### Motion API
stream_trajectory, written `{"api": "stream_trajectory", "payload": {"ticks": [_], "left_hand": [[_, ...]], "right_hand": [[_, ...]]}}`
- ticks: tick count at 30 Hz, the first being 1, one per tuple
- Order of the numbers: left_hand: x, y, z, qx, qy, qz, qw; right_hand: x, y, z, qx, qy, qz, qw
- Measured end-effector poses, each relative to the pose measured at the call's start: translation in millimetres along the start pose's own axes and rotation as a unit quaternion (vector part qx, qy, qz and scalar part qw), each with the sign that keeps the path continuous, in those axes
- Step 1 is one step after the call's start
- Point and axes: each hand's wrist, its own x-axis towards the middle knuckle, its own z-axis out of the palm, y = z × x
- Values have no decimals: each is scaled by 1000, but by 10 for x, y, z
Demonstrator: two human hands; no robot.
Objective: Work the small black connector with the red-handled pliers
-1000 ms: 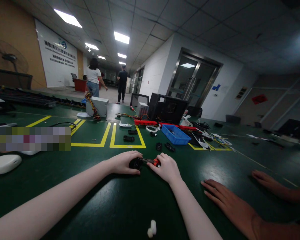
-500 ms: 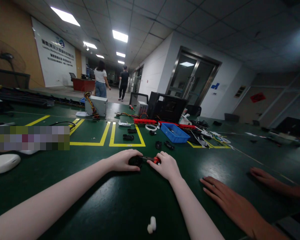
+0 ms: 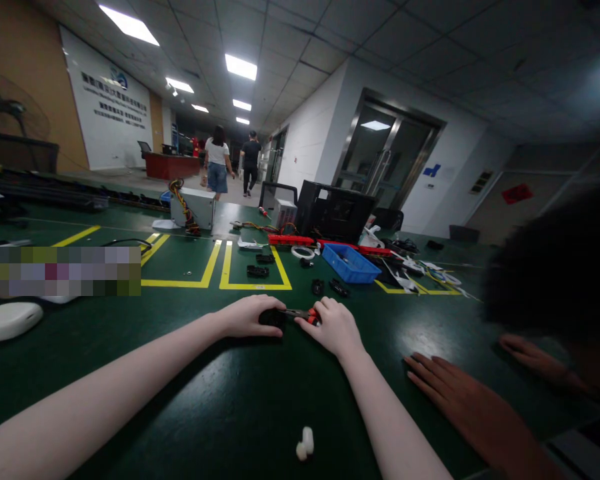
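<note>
My left hand (image 3: 247, 316) is closed round a small black object (image 3: 273, 319); most of it is covered by my fingers, and its kind does not show. In my right hand (image 3: 336, 323) is a pair of pliers (image 3: 300, 314) with red handles, gripped by thumb and fingers. The jaws point left and meet the black object or come very close to it; contact is too small to tell. Both hands are low over the green table (image 3: 205, 400).
A blue tray (image 3: 353, 270), black bundles (image 3: 339, 287) and yellow tape lines lie beyond my hands. White earbuds (image 3: 306, 443) sit near my body. Another person's hand (image 3: 455, 387) rests flat at right, their dark head (image 3: 555, 267) leaning in. Two people walk in the background.
The other person's head has come into view from the right. My hands and the pliers stay nearly in place. The walking people have moved slightly to the right.
</note>
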Motion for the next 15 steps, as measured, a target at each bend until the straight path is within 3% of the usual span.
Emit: {"api": "stream_trajectory", "payload": {"ticks": [5,15], "left_hand": [[10,-4,6,18,14,22,999],[12,0,22,-2,3,-21,1000]], "right_hand": [[9,-3,-2,-23,18,-17,999],[12,-16,0,-46,35,-32,998]]}}
